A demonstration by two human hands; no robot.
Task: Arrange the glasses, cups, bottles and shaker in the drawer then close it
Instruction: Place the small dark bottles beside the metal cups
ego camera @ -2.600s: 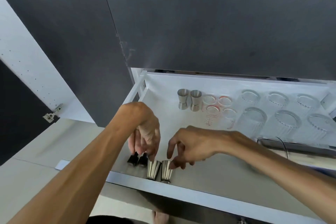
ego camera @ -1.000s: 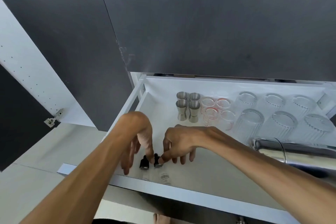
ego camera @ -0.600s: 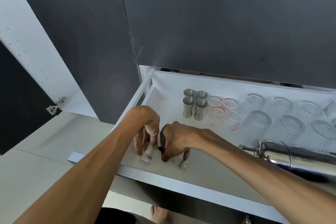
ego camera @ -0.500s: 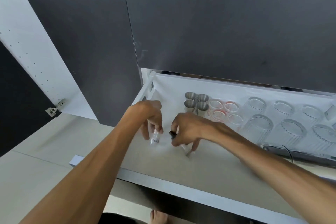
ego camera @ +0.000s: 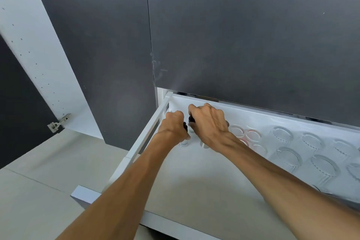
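Reaching into the back left corner of the open drawer (ego camera: pixel 148 138), the left hand (ego camera: pixel 173 127) grips a small clear bottle (ego camera: pixel 184 141) with a black cap, upright. Beside it the right hand (ego camera: pixel 209 122) closes on another black-capped bottle (ego camera: pixel 191 119). Ribbed glasses (ego camera: pixel 286 157) stand to the right.

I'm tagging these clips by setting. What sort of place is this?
Probably a home kitchen or bar unit: dark cabinet doors above an open white drawer holding upturned ribbed glasses and small red-marked measuring glasses.
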